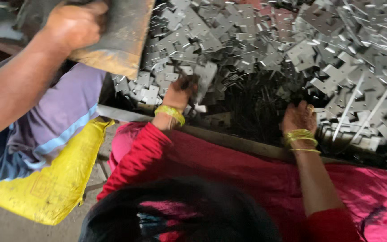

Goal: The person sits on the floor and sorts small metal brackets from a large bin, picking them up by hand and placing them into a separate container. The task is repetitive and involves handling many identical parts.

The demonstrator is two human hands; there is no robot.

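Nearest the camera: dark hair, blurred, and a red and pink garment across the lower frame. Lower left, a yellow sack lies flat on the floor, with a faint square print whose detail cannot be made out.

Left hand, gold bangles at the wrist, red sleeve: fingers closed around a flat grey metal plate, held tilted at the near edge of the heap. Right hand, also bangled, a ring on one finger: rests palm down with fingers curled into the dark gap by a stack of plates; whether it grips anything cannot be told.

Beyond the hands: a large heap of stamped metal plates, grey, cross-shaped and notched, filling the upper frame.

Upper left: a co-worker's hand, arm bare over a lilac shirt, clasps a rusty metal tray tipped against the heap.
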